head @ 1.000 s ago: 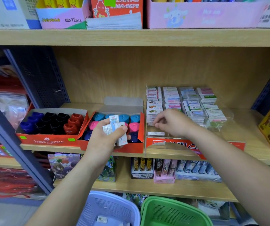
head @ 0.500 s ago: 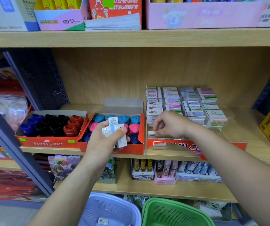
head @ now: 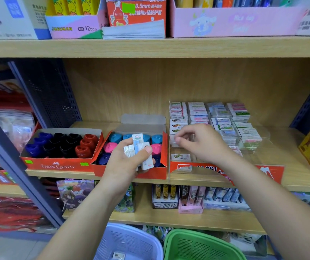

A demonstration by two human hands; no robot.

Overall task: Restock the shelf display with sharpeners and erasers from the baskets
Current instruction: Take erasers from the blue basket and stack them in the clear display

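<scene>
Eraser restocking, it seems: left hand [head: 126, 162] grips small white wrapped erasers [head: 138, 145] near the red cardboard sharpener box [head: 150, 174]. Right hand [head: 199, 143] curls over the clear acrylic tray [head: 259, 136], pinch unclear. The next move likely calls for slotting another in.

Two hands [head: 126, 164] [head: 201, 145], two baskets [head: 131, 241] [head: 199, 246], two red sharpener boxes [head: 56, 166] [head: 150, 174]

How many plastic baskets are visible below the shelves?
2. The lilac basket sits at the bottom centre; the green basket is beside it, to its right. Others may lie outside the view.
</scene>
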